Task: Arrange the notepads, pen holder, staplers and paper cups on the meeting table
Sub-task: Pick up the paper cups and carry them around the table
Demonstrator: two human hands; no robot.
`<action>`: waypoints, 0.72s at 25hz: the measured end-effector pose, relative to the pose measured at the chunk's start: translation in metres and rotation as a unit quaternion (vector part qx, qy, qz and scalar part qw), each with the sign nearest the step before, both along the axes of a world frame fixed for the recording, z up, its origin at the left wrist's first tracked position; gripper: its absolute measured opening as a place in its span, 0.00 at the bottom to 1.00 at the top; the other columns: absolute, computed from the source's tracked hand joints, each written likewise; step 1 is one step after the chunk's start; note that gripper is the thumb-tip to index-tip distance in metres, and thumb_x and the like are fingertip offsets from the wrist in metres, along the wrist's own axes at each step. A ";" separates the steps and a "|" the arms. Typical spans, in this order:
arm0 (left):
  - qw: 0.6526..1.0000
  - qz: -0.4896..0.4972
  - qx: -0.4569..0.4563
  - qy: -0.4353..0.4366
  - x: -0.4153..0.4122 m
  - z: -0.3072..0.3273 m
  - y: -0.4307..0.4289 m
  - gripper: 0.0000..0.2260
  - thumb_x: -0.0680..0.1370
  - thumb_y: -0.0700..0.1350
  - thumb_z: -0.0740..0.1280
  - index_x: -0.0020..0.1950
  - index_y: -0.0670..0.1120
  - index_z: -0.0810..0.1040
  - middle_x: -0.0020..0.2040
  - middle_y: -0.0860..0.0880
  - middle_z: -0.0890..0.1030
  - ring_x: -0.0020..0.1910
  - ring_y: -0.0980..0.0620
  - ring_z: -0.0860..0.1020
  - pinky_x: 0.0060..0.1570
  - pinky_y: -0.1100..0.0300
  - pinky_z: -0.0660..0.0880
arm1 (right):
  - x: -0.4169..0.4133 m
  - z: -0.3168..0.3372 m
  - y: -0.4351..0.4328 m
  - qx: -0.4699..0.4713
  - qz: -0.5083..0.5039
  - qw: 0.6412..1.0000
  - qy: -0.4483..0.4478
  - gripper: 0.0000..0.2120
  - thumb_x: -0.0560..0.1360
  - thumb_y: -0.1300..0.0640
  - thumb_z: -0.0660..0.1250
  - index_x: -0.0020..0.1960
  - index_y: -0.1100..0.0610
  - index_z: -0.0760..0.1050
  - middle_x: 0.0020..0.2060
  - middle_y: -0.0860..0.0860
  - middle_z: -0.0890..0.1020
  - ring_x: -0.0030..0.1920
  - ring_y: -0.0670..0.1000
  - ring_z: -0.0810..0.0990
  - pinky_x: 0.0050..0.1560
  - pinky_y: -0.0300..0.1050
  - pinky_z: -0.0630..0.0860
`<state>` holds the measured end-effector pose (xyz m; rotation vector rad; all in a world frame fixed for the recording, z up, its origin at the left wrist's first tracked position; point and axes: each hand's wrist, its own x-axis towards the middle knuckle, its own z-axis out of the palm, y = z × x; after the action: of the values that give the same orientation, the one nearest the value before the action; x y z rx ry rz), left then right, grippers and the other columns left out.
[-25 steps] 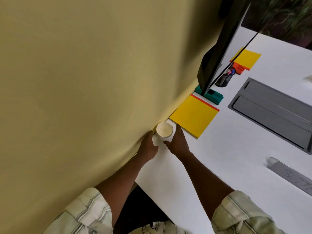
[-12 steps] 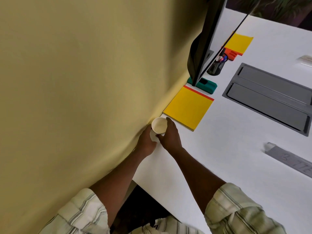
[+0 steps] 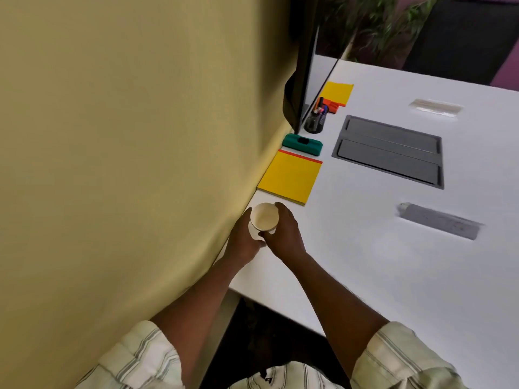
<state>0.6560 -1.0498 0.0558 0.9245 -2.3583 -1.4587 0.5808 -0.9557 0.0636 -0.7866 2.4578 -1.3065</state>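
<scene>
Yellow wall [image 3: 126, 136] fills the left; white bench [image 3: 393, 276] runs beside it, grey hatch [image 3: 390, 153] set in the top; near notepad [image 3: 290, 178] lies by the wall, far notepad [image 3: 338, 91] beyond; left hand [image 3: 243, 242] and right hand [image 3: 285, 234] meet just short of near notepad; green stapler [image 3: 302, 144], pen holder [image 3: 314, 123], orange stapler [image 3: 332, 105] sit in a row betw. the pads; paper cup [image 3: 264, 216] upright betw. the hands, fingers of both curled round it.
</scene>
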 end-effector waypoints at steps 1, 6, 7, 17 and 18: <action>1.000 -0.016 -0.007 0.022 0.011 0.006 0.007 0.33 0.64 0.35 0.78 0.65 0.49 0.70 0.53 0.62 0.73 0.55 0.56 0.73 0.46 0.73 0.72 | 0.013 0.006 0.008 0.002 -0.014 1.000 0.004 0.34 0.65 0.59 0.77 0.68 0.58 0.67 0.63 0.54 0.75 0.63 0.54 0.74 0.60 0.46 0.73; 0.994 -0.085 -0.008 0.069 0.070 0.022 0.039 0.31 0.65 0.40 0.77 0.63 0.55 0.68 0.54 0.61 0.74 0.53 0.57 0.74 0.46 0.68 0.72 | 0.081 0.027 0.049 0.000 -0.071 0.997 -0.010 0.26 0.64 0.58 0.75 0.59 0.56 0.70 0.55 0.50 0.78 0.56 0.52 0.77 0.46 0.39 0.75; 0.993 -0.098 -0.013 0.061 0.081 0.023 0.046 0.31 0.66 0.41 0.77 0.63 0.54 0.67 0.55 0.61 0.74 0.53 0.57 0.74 0.46 0.67 0.71 | 0.095 0.031 0.058 -0.005 -0.079 0.997 -0.014 0.23 0.64 0.57 0.75 0.56 0.55 0.71 0.52 0.49 0.78 0.53 0.50 0.77 0.41 0.34 0.71; 0.986 -0.148 -0.013 0.075 0.159 0.031 0.135 0.34 0.68 0.39 0.74 0.70 0.53 0.63 0.65 0.55 0.72 0.62 0.54 0.72 0.59 0.59 0.73 | 0.192 0.050 0.161 -0.013 -0.132 0.991 -0.028 0.24 0.65 0.50 0.75 0.57 0.47 0.69 0.49 0.39 0.76 0.48 0.32 0.76 0.40 0.23 0.69; 0.986 -0.153 -0.022 0.066 0.165 0.032 0.143 0.35 0.68 0.38 0.73 0.72 0.51 0.62 0.68 0.52 0.70 0.65 0.52 0.71 0.63 0.56 0.72 | 0.198 0.050 0.171 -0.002 -0.127 0.992 -0.025 0.29 0.65 0.49 0.75 0.62 0.49 0.69 0.55 0.43 0.77 0.54 0.37 0.76 0.48 0.28 0.69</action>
<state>0.8206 -0.9067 0.0876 0.4532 -2.5027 -1.5114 0.7791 -0.7847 0.1136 -0.4452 2.5813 -1.3960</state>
